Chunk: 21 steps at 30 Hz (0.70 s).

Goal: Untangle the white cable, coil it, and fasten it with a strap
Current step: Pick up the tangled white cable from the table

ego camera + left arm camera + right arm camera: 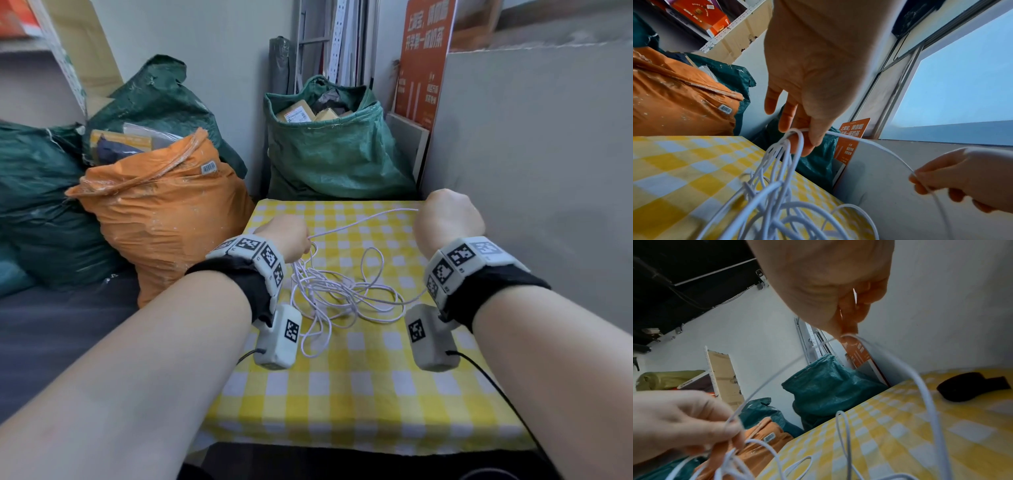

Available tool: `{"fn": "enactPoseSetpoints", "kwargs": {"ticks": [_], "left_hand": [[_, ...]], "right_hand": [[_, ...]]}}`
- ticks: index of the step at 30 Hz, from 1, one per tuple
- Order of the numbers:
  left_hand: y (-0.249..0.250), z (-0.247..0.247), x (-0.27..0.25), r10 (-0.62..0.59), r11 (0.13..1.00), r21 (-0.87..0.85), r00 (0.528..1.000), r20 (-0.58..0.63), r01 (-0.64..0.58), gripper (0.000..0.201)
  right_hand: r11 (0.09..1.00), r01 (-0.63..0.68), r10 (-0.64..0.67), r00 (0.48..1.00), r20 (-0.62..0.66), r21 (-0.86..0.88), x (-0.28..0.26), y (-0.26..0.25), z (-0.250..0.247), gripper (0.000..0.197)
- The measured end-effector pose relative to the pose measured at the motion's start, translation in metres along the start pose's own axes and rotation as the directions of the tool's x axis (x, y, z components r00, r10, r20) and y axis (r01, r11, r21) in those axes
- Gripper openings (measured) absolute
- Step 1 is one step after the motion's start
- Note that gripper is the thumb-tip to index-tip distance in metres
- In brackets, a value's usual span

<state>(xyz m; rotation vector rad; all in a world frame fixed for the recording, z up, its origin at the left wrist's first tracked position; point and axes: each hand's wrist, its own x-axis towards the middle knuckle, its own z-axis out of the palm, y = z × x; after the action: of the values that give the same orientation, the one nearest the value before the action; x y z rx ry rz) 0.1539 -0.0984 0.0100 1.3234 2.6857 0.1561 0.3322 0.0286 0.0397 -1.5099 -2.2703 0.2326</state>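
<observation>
A thin white cable lies in a loose tangle on the yellow-checked table. My left hand hovers over the table's left side and pinches several gathered loops between thumb and fingers. My right hand is raised at the far right and pinches one strand. That strand runs taut between both hands. A black strap lies on the cloth beyond my right hand, seen only in the right wrist view.
An orange sack and green sacks stand against the table's left and far edges. A grey board walls off the right side. An orange sign leans behind it.
</observation>
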Motion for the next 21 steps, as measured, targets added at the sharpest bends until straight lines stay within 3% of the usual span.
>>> {"fn": "enactPoseSetpoints", "kwargs": {"ticks": [2,4,7,9,10,12,16,21], "left_hand": [[0.004,-0.003,-0.001,0.064,0.995,-0.075,0.998,-0.024,-0.066,0.024],[0.011,-0.006,-0.003,0.114,0.984,-0.129,0.993,-0.042,-0.119,0.025],[0.023,-0.011,-0.005,0.169,0.974,-0.138,0.983,-0.076,-0.178,0.026],[0.029,-0.012,-0.006,0.2,0.97,-0.121,0.976,-0.081,-0.209,0.028],[0.03,-0.012,-0.006,0.201,0.972,-0.107,0.977,-0.077,-0.209,0.028],[0.027,-0.011,-0.004,0.175,0.979,-0.094,0.983,-0.065,-0.18,0.028],[0.013,-0.008,0.0,0.083,0.992,-0.085,0.993,-0.087,-0.09,0.036],[0.005,-0.007,0.001,0.039,0.999,0.015,0.997,-0.067,-0.038,0.035]], "right_hand": [[0.992,0.109,-0.107,0.994,0.033,-0.061,-0.004,-0.005,0.005,0.031],[0.955,0.295,-0.294,0.955,0.043,-0.016,-0.007,-0.013,0.015,0.035],[0.821,0.556,-0.569,0.815,0.105,0.129,-0.017,-0.028,0.024,0.039],[0.752,0.65,-0.659,0.737,0.148,0.11,-0.023,-0.036,0.027,0.028],[0.734,0.669,-0.679,0.723,0.126,0.114,-0.024,-0.038,0.027,0.023],[0.763,0.627,-0.639,0.769,0.035,0.157,-0.022,-0.037,0.026,0.021],[0.878,0.432,-0.413,0.902,-0.131,0.207,-0.012,-0.023,0.017,0.024],[0.946,0.18,-0.127,0.971,-0.202,0.27,-0.001,-0.009,0.007,0.028]]}}
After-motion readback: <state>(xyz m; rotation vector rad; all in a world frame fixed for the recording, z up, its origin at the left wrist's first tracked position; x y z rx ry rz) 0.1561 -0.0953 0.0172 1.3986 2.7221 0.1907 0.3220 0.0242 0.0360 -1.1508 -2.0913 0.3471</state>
